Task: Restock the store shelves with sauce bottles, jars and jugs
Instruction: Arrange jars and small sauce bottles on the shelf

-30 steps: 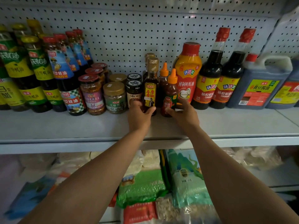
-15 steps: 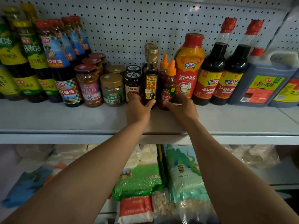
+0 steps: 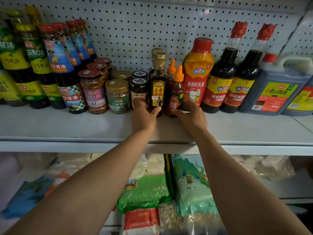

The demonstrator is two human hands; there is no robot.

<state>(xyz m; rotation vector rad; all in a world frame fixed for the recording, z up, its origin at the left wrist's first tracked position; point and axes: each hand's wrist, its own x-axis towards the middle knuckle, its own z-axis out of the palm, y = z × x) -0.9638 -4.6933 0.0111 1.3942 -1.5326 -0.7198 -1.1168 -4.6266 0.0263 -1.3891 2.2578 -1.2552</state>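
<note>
On the grey shelf (image 3: 67,126) a small dark bottle (image 3: 157,89) with a gold cap and yellow label stands upright in the middle of the row. My left hand (image 3: 144,117) grips its base, thumb on the right side and fingers on the left. Right beside it stands a red squeeze bottle (image 3: 176,92) with an orange nozzle. My right hand (image 3: 190,116) holds that bottle's base, thumb across the front and fingers curled round its right side. A second bottle of each kind stands directly behind.
Left of the hands are three jars (image 3: 118,95) and tall oyster sauce bottles (image 3: 66,68). To the right stand a large orange bottle (image 3: 197,72), two soy sauce bottles (image 3: 221,78) and a dark jug (image 3: 274,89). Pegboard backs the shelf. Bags of grain (image 3: 145,192) fill the shelf below.
Both hands stay at the bases of the same two bottles. Only the view has shifted a little up and down.
</note>
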